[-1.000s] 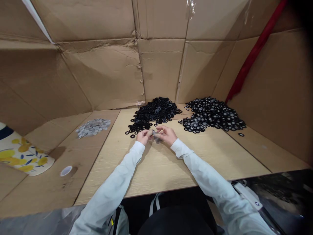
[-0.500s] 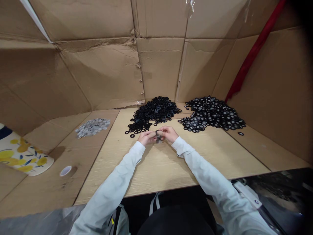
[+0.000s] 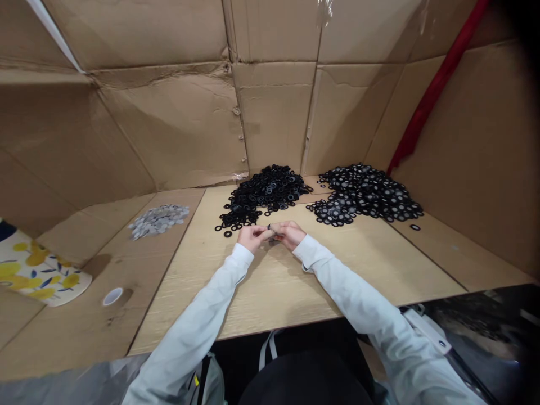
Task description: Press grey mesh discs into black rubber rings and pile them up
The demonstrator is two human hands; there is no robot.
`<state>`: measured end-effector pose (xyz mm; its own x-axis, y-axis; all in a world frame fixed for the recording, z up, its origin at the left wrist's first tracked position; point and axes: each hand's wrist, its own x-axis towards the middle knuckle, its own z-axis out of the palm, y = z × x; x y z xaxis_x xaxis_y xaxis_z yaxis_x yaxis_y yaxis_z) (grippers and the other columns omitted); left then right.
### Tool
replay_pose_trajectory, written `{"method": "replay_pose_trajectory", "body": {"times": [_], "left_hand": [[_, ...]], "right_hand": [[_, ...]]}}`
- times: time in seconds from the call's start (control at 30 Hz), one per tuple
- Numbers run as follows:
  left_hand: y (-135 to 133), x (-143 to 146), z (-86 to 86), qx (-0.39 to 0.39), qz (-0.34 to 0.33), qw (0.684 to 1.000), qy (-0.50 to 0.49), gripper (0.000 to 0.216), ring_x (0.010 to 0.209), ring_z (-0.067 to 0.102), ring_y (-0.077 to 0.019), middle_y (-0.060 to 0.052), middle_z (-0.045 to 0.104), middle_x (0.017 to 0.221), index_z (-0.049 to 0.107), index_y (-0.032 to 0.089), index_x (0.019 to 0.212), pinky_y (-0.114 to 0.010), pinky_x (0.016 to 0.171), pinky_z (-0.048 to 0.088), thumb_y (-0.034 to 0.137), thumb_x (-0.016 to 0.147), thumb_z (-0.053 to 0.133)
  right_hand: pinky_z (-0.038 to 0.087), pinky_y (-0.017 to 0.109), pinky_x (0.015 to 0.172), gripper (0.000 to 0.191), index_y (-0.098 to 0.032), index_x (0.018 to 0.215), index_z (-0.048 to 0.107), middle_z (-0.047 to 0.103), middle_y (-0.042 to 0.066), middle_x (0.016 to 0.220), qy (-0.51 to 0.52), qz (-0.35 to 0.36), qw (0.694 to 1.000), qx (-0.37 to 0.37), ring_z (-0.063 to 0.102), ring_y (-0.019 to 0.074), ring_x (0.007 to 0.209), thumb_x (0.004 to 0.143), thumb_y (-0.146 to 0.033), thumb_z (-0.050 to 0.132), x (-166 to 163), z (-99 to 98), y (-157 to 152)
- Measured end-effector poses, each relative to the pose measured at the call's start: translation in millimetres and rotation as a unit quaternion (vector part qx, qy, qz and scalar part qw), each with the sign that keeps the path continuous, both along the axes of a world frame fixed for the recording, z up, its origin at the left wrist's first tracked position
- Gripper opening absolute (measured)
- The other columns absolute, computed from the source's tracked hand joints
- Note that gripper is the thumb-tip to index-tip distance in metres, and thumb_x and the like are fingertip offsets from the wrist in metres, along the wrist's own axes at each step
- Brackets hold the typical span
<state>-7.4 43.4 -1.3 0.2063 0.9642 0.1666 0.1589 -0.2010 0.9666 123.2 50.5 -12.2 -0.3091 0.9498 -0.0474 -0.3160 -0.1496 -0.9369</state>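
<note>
My left hand (image 3: 252,237) and my right hand (image 3: 291,233) meet over the middle of the wooden board, their fingers pinched together on a small black ring (image 3: 270,226). Most of the ring is covered by the fingertips. Something greyish shows just beneath them, too small to make out. Just beyond the hands lies a heap of plain black rings (image 3: 270,191). To the right of it spreads a heap of black rings with pale centres (image 3: 363,194). Off to the left is a pile of thin grey-white discs (image 3: 159,220).
Cardboard walls (image 3: 274,112) enclose the back and sides. At the left stand a flower-patterned cylinder (image 3: 42,267) and a small white round lid or cup (image 3: 112,296). A red strip (image 3: 434,90) hangs at the right. The board's front edge is close to my body.
My fingers have shifted and closed more tightly around the ring, covering more of it. The view has moved slightly; the heaps look the same.
</note>
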Motion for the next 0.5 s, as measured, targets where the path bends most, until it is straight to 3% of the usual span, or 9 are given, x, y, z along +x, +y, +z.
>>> {"method": "replay_pose_trajectory", "body": {"times": [0.27,0.5], "left_hand": [[-1.6,1.5,4.1,-0.039,0.079,0.995,-0.053,0.020,0.052,0.052,-0.0127,-0.003,0.061,0.054,0.062,0.013,0.053,-0.028,0.060,0.043,0.023,0.039,0.072],[-4.5,-3.1,16.0,-0.064,0.023,0.994,-0.086,0.031,0.058,0.056,-0.0141,-0.004,0.062,0.062,0.062,0.012,0.061,-0.031,0.068,0.043,0.019,0.033,0.075]], "right_hand": [[0.033,0.020,0.047,0.024,-0.012,0.052,0.059,0.056,-0.001,0.049,0.010,-0.053,0.998,-0.023,0.047,0.0065,0.048,0.043,-0.031,0.071,-0.9,2.7,-0.4],[0.035,0.021,0.048,0.020,-0.013,0.053,0.057,0.054,-0.001,0.050,0.040,-0.058,0.995,-0.072,0.047,0.0071,0.050,0.046,-0.026,0.070,1.3,3.0,-0.7]]}}
